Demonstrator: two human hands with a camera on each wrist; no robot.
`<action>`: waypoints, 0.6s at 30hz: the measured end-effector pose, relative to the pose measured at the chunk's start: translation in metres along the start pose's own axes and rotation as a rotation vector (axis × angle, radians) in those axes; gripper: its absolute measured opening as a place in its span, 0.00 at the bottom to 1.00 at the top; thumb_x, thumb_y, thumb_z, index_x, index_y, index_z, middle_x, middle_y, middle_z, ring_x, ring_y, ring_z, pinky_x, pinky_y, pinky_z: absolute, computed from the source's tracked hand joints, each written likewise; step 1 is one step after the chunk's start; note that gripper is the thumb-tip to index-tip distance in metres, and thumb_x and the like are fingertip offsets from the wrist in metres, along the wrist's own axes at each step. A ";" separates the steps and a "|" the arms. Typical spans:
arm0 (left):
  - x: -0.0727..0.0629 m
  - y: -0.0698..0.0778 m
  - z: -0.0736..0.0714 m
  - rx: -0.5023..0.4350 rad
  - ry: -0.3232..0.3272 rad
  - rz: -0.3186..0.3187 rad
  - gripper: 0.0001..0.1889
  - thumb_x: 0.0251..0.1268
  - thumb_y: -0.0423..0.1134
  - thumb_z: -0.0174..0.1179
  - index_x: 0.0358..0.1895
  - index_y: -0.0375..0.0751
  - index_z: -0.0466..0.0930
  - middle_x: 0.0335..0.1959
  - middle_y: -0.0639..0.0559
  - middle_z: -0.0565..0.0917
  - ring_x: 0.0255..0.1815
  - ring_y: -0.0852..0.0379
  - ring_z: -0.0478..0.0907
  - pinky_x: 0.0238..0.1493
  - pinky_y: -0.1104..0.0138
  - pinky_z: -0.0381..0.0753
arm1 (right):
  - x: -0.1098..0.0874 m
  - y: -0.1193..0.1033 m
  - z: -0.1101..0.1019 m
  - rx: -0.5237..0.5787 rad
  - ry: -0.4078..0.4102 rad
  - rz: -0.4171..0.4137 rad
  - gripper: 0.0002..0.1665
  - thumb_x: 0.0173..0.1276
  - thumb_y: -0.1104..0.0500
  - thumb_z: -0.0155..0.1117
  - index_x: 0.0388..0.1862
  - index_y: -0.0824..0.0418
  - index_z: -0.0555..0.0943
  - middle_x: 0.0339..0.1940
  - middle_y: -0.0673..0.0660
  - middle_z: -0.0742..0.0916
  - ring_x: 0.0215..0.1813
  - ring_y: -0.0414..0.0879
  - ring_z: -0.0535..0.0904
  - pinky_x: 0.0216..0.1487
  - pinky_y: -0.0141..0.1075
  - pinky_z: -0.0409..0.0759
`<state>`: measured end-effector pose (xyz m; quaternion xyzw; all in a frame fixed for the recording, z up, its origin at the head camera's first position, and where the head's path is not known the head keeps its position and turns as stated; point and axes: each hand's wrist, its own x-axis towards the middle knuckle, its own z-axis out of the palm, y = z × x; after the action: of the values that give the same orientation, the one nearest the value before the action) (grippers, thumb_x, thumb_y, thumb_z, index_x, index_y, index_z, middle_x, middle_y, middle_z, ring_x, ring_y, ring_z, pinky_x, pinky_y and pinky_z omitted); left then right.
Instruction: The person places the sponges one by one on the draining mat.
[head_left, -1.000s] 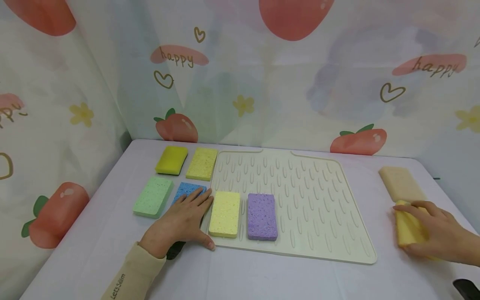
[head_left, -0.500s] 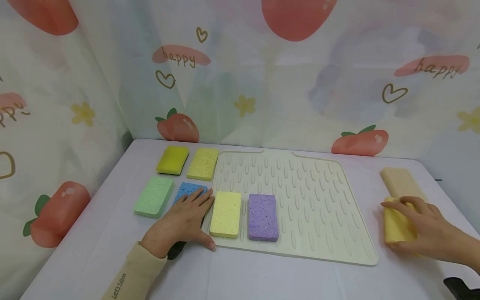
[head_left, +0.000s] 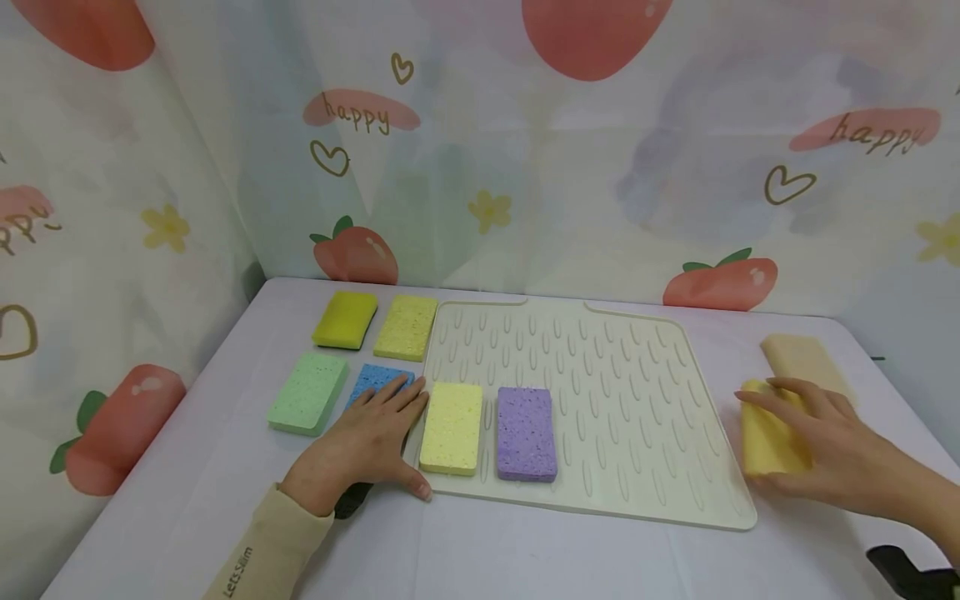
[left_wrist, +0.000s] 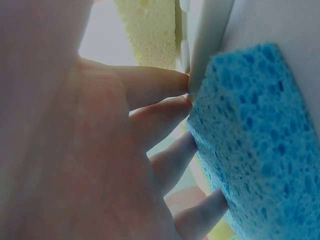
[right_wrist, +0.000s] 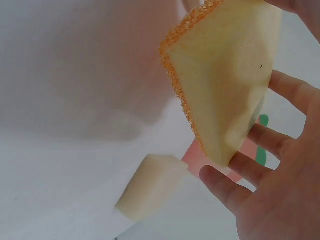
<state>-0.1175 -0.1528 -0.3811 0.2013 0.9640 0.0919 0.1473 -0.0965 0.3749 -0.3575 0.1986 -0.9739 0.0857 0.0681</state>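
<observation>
Fingers [right_wrist: 295, 95] of the right hand [head_left: 840, 450] are clamped on an orange-backed sponge [head_left: 768, 437], yellow on its upper side, with the thumb on its near edge. The sponge is positioned just beside the right edge of the pale ridged mat [head_left: 637, 400], nearer the person than the beige sponge [head_left: 804, 362] on the desk [head_left: 495, 550]. Contact between the held sponge and the desk cannot be confirmed.

Left hand [head_left: 367, 446]: fingers straight and spread apart, fingertips touching the blue sponge [left_wrist: 280, 140], which the hand partly covers in the head view. Thumb tip is at the near left corner of the mat.

On the mat, two sponges lie flat side by side with a gap between: a pale yellow sponge [head_left: 452, 428] at the left edge and a purple sponge [head_left: 527, 435] to its right. Left of the mat, on the desk: a speckled yellow sponge [head_left: 407, 327] at the mat's edge, a dark-bottomed yellow sponge [head_left: 346, 320] farther left, and a light green sponge [head_left: 309, 393] nearer the person. Behind stands a printed backdrop [head_left: 570, 183].
</observation>
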 end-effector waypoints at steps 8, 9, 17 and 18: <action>0.000 0.001 0.000 -0.004 -0.006 -0.003 0.68 0.32 0.74 0.73 0.79 0.42 0.55 0.82 0.48 0.52 0.83 0.43 0.44 0.77 0.40 0.50 | 0.011 -0.018 -0.005 -0.039 -0.041 -0.024 0.55 0.40 0.40 0.84 0.69 0.45 0.70 0.67 0.65 0.68 0.58 0.71 0.62 0.39 0.67 0.75; 0.000 0.001 0.000 -0.003 -0.006 -0.004 0.68 0.32 0.74 0.73 0.79 0.42 0.55 0.82 0.48 0.52 0.83 0.44 0.44 0.77 0.40 0.50 | 0.013 -0.020 -0.006 -0.043 -0.042 -0.029 0.55 0.40 0.40 0.84 0.69 0.45 0.70 0.67 0.65 0.68 0.58 0.71 0.62 0.39 0.68 0.75; 0.000 0.002 0.000 0.006 -0.002 -0.013 0.68 0.32 0.73 0.74 0.78 0.42 0.55 0.82 0.49 0.52 0.83 0.44 0.44 0.77 0.40 0.50 | 0.022 -0.036 -0.004 -0.019 -0.035 -0.068 0.56 0.41 0.37 0.83 0.70 0.41 0.69 0.67 0.62 0.70 0.61 0.68 0.62 0.48 0.67 0.71; 0.000 0.002 0.000 0.008 -0.001 -0.013 0.68 0.32 0.73 0.74 0.78 0.42 0.55 0.82 0.49 0.52 0.83 0.44 0.44 0.77 0.40 0.50 | 0.022 -0.038 -0.004 -0.010 -0.032 -0.071 0.56 0.41 0.37 0.83 0.71 0.41 0.68 0.67 0.61 0.70 0.62 0.67 0.62 0.50 0.66 0.70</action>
<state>-0.1169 -0.1512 -0.3808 0.1956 0.9656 0.0872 0.1477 -0.1015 0.3330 -0.3444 0.2343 -0.9676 0.0753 0.0564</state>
